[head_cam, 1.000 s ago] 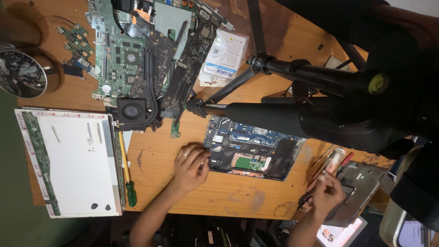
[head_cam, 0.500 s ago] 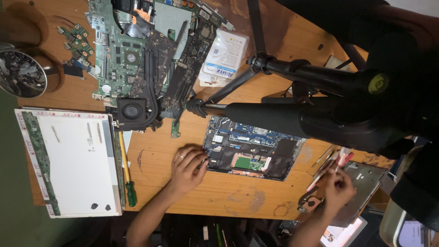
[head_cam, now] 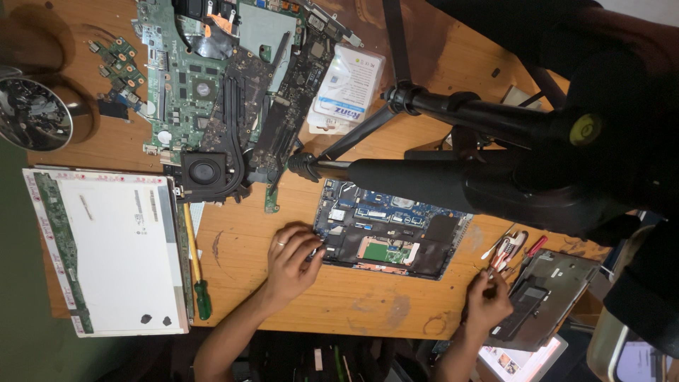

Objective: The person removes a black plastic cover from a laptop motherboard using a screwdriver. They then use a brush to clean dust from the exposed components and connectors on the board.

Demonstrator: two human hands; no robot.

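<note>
Wooden worktable (head_cam: 368, 304), head view: opened dark laptop base with exposed blue circuit board (head_cam: 389, 237) lies at centre. Left hand (head_cam: 293, 262) rests on the base's left edge, fingers curled and touching it, clasping nothing visible. Right hand (head_cam: 488, 304), right of the base, pinches a thin tool among red-handled tools (head_cam: 509, 251).

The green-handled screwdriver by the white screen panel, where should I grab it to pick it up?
Take the screwdriver by its green handle, the thick end nearest the table's front edge. Come from above with fingers across it: it lies flat, its thin yellow shaft running along the panel, so the side toward the left hand looks freer.
</note>
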